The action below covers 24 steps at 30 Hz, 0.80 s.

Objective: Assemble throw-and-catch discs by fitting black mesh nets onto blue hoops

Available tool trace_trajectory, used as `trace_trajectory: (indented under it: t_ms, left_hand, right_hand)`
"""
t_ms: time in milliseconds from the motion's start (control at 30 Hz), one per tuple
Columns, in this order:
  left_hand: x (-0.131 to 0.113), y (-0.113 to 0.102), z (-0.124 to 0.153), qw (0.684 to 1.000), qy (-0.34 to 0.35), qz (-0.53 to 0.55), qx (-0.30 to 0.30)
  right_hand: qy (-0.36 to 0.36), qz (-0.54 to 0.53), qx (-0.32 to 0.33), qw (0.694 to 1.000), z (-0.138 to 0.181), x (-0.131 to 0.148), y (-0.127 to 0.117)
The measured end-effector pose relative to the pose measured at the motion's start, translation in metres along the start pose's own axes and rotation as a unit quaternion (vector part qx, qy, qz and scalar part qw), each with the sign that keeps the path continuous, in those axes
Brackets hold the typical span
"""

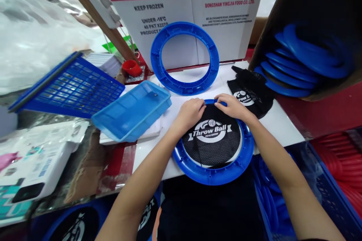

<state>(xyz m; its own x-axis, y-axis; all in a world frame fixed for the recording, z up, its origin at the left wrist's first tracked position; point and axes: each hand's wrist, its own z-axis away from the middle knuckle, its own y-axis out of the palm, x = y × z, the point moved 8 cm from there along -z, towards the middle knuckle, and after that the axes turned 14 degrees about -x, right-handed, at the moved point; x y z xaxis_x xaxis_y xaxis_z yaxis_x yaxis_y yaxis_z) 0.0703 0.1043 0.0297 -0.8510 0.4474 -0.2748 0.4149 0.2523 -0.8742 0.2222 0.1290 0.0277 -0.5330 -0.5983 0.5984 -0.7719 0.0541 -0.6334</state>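
Observation:
A blue plastic ring (215, 175) lies on the white table (283, 124) in front of me, with a black mesh net (212, 147) printed "Throw Ball" stretched across it. My left hand (190, 112) and my right hand (232, 106) sit side by side at the ring's far edge, fingers curled and pressing the net's rim onto the ring. A second, bare blue ring (185, 88) leans against a white cardboard box (181, 15) behind. A small pile of black nets (250, 90) lies to the right of my hands.
A cardboard box (311, 7) on its side at right holds several blue rings (296, 64). A light blue tray (132, 113) and a dark blue basket (70, 86) lie at left. Red rings (342, 162) fill a bin at lower right.

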Motion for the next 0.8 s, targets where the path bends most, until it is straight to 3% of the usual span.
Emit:
trace_trajectory:
  t_ms: [233, 800]
  left_hand:
    - [-0.0094, 0.0051, -0.0002, 0.995, 0.068, -0.069, 0.024]
    - [-0.0056, 0.0076, 0.0028, 0.996, 0.047, -0.068, 0.036]
  right_hand:
    - [0.009, -0.007, -0.002, 1.0, -0.0056, -0.0027, 0.0034]
    - [0.028, 0.016, -0.001, 0.999, -0.007, -0.004, 0.0037]
